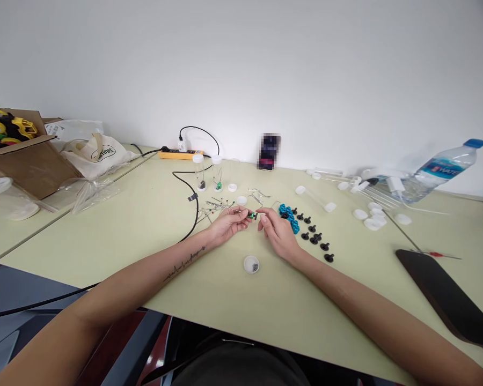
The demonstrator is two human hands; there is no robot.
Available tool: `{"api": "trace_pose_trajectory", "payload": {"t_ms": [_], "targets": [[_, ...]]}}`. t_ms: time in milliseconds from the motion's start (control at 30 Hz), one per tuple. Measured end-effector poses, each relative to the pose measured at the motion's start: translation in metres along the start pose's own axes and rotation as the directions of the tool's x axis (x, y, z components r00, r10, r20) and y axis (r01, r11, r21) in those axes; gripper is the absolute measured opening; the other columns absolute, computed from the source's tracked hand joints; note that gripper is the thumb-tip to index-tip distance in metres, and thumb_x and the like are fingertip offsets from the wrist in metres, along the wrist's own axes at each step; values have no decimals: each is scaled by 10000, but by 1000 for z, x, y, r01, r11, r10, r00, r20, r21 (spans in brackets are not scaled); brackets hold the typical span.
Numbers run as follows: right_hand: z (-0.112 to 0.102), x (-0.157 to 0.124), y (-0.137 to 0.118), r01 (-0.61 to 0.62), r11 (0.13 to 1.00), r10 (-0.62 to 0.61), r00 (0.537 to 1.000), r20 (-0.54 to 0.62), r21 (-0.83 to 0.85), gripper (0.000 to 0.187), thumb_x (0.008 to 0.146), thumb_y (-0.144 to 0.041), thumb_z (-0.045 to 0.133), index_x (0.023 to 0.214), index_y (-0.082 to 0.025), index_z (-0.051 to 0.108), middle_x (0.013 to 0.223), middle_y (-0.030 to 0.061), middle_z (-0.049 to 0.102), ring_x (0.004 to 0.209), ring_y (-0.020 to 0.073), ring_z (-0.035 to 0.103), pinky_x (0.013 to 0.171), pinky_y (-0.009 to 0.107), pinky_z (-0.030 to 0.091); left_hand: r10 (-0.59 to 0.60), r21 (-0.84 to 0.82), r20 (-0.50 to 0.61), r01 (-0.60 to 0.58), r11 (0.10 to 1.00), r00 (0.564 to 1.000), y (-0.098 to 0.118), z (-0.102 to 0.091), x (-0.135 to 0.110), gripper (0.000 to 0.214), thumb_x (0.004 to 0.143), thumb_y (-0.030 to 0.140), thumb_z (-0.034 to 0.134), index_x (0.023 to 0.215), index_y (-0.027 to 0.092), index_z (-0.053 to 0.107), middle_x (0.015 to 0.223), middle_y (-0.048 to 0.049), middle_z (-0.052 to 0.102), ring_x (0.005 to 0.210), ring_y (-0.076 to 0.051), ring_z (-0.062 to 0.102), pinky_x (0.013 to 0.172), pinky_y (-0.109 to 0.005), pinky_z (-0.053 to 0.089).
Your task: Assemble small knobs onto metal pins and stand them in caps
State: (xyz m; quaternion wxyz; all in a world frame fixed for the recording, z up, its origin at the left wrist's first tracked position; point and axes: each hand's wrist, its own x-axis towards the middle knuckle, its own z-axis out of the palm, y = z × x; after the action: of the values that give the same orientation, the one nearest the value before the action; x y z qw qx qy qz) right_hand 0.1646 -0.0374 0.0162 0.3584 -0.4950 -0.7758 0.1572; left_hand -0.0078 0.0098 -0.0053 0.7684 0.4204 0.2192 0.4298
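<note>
Centre of frame: a small green piece [250, 215] is held between the thumb and fingers of the left hand [231, 224], pinched narrowly, a dark part standing at its right end; the right hand [277, 229] is held just beside that end, fingers bent and thumb close in; whether the dark part is gripped by it cannot be told.

Progress, as judged from the layout: two capped tubes [217, 174] are seen upright above centre, a green item at the bottom of one and a dark item in the other; these two look completed; the piece in hand appears only partly assembled.

Much is left loose: blue pieces [288, 217] are clustered right of centre; black studs [314, 240] are scattered beside them, unpaired; thin metal rods [215, 205] and bent metal keys [258, 195] are spread around the upper middle; small metal bits are contained in a white cup [251, 264] at lower centre; clear tubes [316, 197] and white caps [373, 215] are strewn at right, apparently unused.
</note>
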Motion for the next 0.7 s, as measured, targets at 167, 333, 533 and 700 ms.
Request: {"api": "trace_pose_trajectory", "payload": {"t_ms": [167, 333, 533, 700], "targets": [[0, 0, 0, 1, 1000, -1, 1000, 12, -13, 361, 930, -385, 230, 1029, -204, 527, 690, 9, 616, 632, 155, 577, 615, 251, 404, 2, -1, -5, -2, 1000, 1000, 0, 1, 0, 177, 700, 233, 676, 800, 103, 611, 712, -36, 596, 666, -80, 553, 641, -199, 421], [0, 0, 1, 2, 1000, -2, 1000, 1, -16, 363, 931, -387, 233, 1047, -201, 522, 692, 7, 618, 647, 152, 583, 619, 246, 403, 2, -17, -5, -2, 1000, 1000, 0, 0, 0, 186, 694, 230, 681, 807, 102, 606, 718, -37, 598, 679, -82, 558, 642, -196, 419], [1, 0, 2, -5, 1000, 6, 1000, 16, -12, 360, 931, -390, 236, 1051, -202, 519, 688, 4, 619, 643, 153, 579, 601, 241, 394, 0, -17, -16, 0, 1000, 1000, 1, 0, -1, 186, 690, 232, 684, 796, 105, 599, 732, -36, 598, 677, -81, 556, 644, -198, 420], [1, 0, 3, 9, 1000, -9, 1000, 23, -3, 332, 933, -369, 248, 1094, -203, 487, 699, 0, 622, 649, 145, 578, 605, 237, 393, 1, -13, -11, -1, 1000, 1000, 0, 0, 0, 189, 691, 230, 684, 805, 102, 604, 743, -39, 600, 686, -83, 558, 642, -197, 421]]}}
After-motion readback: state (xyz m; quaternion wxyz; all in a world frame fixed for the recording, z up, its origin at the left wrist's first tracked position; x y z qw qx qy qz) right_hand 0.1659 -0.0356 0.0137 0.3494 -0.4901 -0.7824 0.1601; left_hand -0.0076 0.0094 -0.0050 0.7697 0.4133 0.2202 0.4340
